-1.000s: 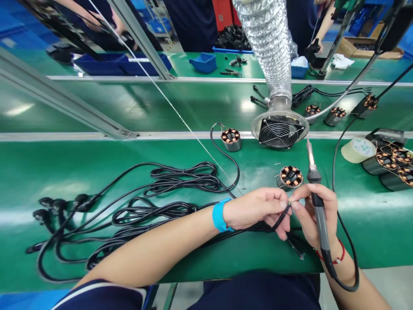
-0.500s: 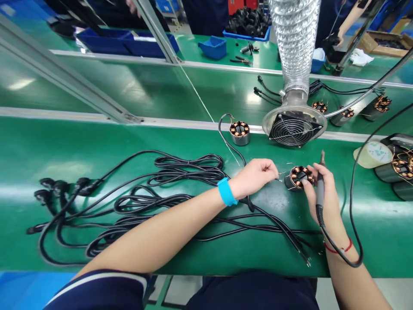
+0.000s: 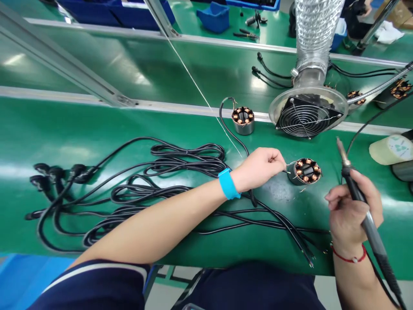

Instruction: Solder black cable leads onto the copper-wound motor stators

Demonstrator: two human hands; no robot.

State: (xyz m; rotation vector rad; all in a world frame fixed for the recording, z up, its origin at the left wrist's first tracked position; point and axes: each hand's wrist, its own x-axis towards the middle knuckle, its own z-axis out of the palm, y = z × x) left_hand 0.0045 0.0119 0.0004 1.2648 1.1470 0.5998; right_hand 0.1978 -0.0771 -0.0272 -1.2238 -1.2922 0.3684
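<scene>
My left hand [image 3: 262, 168], with a blue band at the wrist, is closed in a pinch on the end of a black cable. Thin wire tips poke out from its fingertips towards a motor stator [image 3: 307, 171], a dark ring with copper windings, which stands upright on the bench just to the right. My right hand [image 3: 353, 211] is wrapped round a soldering iron [image 3: 358, 193], its metal tip pointing up and away from me, apart from the stator. Bundled black cables [image 3: 190, 165] lie beside and under my left arm, their bare ends near the front edge.
A second stator [image 3: 243, 121] with a cable stands at the back rail. A fan hood [image 3: 305, 116] on a foil duct hangs behind the work. A pale roll [image 3: 390, 149] lies at right. A thin solder wire [image 3: 196, 86] slants down. A blue bin [image 3: 213, 17] stands beyond.
My right hand has let go of the stator and moved right, now gripping the soldering iron in a writing-like hold. My left hand's wire tips are closer to the stator. The view has tilted down.
</scene>
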